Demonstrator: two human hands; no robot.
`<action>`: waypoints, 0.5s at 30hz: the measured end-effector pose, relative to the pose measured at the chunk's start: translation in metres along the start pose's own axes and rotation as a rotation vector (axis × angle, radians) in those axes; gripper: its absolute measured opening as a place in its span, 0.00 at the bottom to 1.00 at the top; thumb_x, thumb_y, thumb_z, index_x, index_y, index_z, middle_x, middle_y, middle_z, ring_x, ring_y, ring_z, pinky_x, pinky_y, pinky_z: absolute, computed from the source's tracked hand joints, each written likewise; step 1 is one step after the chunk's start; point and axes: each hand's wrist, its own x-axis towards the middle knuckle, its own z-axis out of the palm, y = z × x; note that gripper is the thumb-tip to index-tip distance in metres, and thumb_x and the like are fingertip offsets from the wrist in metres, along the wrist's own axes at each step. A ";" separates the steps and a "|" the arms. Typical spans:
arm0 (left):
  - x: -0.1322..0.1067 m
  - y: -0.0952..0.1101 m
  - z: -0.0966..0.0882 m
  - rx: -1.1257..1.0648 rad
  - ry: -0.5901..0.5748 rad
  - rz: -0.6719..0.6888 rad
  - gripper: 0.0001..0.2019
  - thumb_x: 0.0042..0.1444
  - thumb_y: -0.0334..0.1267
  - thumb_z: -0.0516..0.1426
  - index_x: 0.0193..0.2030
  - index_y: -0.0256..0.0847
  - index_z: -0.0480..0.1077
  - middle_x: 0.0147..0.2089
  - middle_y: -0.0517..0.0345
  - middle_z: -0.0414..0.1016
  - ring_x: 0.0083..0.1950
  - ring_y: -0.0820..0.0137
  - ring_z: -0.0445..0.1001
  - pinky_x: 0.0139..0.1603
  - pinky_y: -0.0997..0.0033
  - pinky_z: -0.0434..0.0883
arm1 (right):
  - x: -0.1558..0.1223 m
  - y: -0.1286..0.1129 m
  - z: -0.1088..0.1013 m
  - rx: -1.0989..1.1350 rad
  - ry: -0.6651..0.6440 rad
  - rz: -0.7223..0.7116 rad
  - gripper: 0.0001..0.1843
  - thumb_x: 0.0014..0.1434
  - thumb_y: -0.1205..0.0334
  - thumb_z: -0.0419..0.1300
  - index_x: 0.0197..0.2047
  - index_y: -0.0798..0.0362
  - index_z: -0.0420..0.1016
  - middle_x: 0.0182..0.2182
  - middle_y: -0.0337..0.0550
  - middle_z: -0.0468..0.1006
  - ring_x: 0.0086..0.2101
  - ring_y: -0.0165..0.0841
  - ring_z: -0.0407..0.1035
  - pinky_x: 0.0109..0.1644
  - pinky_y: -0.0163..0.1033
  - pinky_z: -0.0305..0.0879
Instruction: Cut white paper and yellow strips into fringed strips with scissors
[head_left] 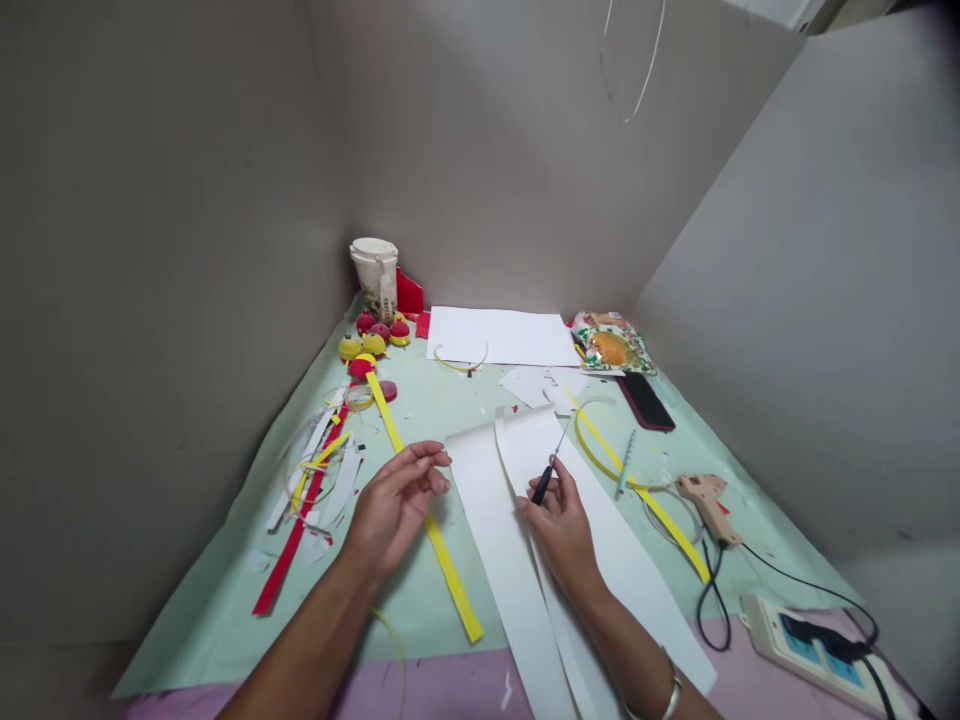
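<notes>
My right hand [559,520] grips a slim tool with a black handle [541,485] and a thin metal shaft; I cannot tell whether it is an awl or a small screwdriver. Beneath that hand lie long white paper sheets [487,520], one with a curled edge. My left hand [394,505] hovers left of the sheets, fingers loosely bent and apart, with nothing visible in it. Under it runs a yellow paper strip [454,580], partly hidden by the hand. Right of the sheets lies another yellow strip [675,530], near a pale blue pen-like stick [625,462].
A glue gun [703,505] with its cord and a power strip [817,650] are at right, below a phone [646,402]. Red and yellow balls [373,345] cluster by a white cup [375,275]. A red strip [289,560] and scraps lie left. Walls enclose the table.
</notes>
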 end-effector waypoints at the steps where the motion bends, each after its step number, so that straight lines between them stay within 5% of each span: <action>1: -0.002 0.000 0.002 0.004 -0.022 -0.003 0.08 0.48 0.31 0.62 0.37 0.36 0.77 0.35 0.54 0.76 0.24 0.78 0.65 0.32 0.72 0.70 | 0.000 0.000 0.000 -0.007 -0.002 -0.005 0.41 0.50 0.59 0.68 0.65 0.51 0.58 0.42 0.45 0.75 0.44 0.38 0.73 0.51 0.46 0.71; 13: -0.026 0.005 0.021 0.103 -0.118 0.065 0.08 0.49 0.31 0.63 0.37 0.39 0.73 0.38 0.59 0.74 0.18 0.87 0.49 0.22 0.78 0.59 | 0.001 -0.004 0.000 -0.019 -0.055 -0.025 0.43 0.50 0.60 0.67 0.66 0.54 0.54 0.49 0.52 0.73 0.47 0.39 0.72 0.55 0.47 0.69; 15: -0.025 0.006 0.023 0.275 -0.119 0.100 0.08 0.53 0.37 0.61 0.40 0.42 0.72 0.44 0.56 0.76 0.19 0.84 0.57 0.25 0.75 0.66 | 0.001 -0.004 0.000 -0.005 -0.060 -0.025 0.43 0.50 0.60 0.67 0.66 0.54 0.54 0.49 0.52 0.73 0.47 0.39 0.73 0.56 0.48 0.68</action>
